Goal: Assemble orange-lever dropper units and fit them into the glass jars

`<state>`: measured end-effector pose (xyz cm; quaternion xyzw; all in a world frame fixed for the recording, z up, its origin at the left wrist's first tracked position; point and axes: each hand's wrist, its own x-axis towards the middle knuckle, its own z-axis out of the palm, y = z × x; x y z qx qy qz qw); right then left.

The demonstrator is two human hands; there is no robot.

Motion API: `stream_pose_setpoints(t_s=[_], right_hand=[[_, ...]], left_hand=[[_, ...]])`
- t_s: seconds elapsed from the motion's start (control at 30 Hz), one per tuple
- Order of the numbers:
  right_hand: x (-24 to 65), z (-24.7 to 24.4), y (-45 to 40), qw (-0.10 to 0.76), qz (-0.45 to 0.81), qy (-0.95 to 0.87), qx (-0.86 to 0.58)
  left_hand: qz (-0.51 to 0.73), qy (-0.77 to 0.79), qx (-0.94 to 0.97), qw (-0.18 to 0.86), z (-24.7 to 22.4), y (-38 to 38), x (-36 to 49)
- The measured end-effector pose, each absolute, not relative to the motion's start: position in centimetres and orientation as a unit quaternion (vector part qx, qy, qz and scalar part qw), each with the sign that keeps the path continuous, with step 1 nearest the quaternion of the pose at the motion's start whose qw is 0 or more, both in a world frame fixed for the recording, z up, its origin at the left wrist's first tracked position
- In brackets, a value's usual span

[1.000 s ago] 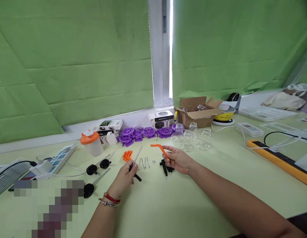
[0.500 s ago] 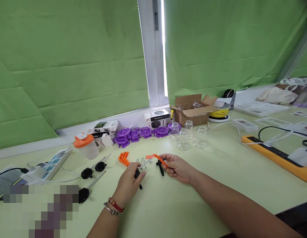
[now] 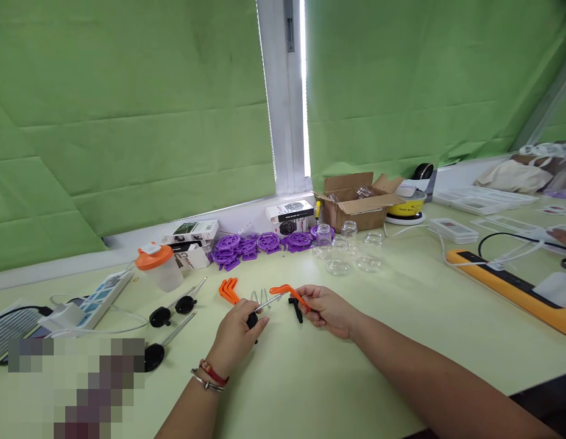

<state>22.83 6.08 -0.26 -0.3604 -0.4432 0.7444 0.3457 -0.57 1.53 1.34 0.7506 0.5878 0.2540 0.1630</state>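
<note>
Orange handle (image 3: pixel 295 295): above the table (image 3: pixel 319 378), pinched between the right hand's (image 3: pixel 326 310) thumb and fingers. Left hand (image 3: pixel 239 332): fingers closed around black-handled metal rod (image 3: pixel 267 302), tip at the handle. Black parts (image 3: pixel 296 310) just beside.

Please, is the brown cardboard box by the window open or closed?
Open: the brown cardboard box has its flaps spread apart, and clear, shiny items show inside.
</note>
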Motion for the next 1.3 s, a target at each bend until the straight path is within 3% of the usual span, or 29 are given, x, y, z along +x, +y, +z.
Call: stream_pose_setpoints(t_s=[0.43,0.83,1.3], right_hand=[[22.9,-0.2,5.1,0.213,0.768,-0.477,-0.371],[22.8,-0.8,4.9,0.154,0.686,-0.601,-0.380],[23.3,-1.6,6.4,0.193,0.669,-0.597,-0.400]], left_hand=[[0.232,0.568,0.751,0.245,1.5,1.6,-0.2],[0.236,0.560,0.709,0.358,1.2,1.2,0.2],[0.248,0.554,0.711,0.355,0.8,1.7,0.2]])
